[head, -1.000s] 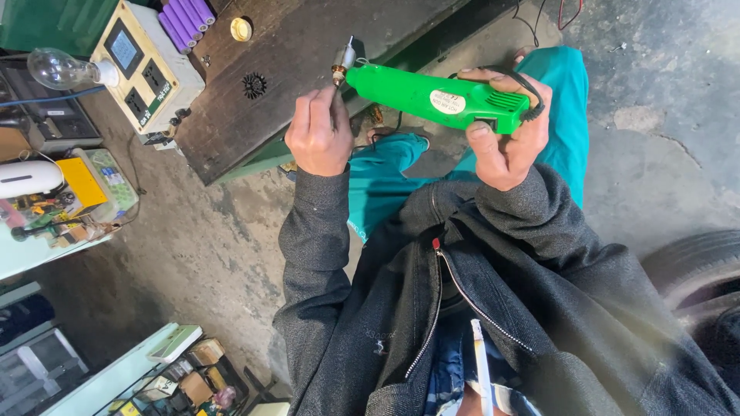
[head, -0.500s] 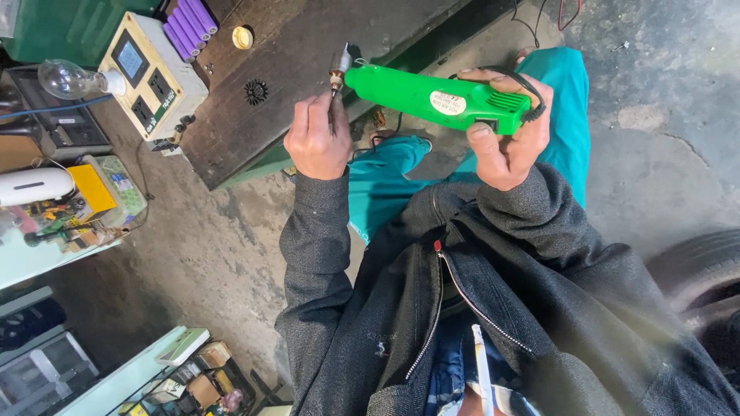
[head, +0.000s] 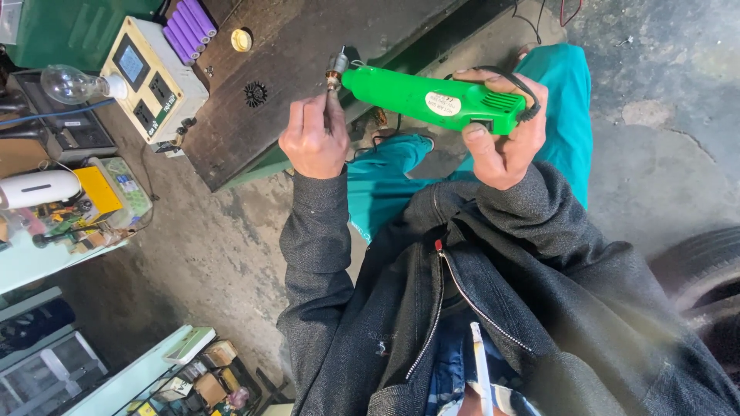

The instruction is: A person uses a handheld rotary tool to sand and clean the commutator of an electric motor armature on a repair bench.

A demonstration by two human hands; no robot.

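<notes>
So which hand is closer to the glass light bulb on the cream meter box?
The left hand. It pinches the metal tip of the green rotary tool, right of the light bulb. The right hand grips the tool's rear end, farther right.

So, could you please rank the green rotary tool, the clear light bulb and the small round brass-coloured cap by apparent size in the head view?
1. Green rotary tool, though it is nearest the camera.
2. Clear light bulb.
3. Brass-coloured cap.
</notes>
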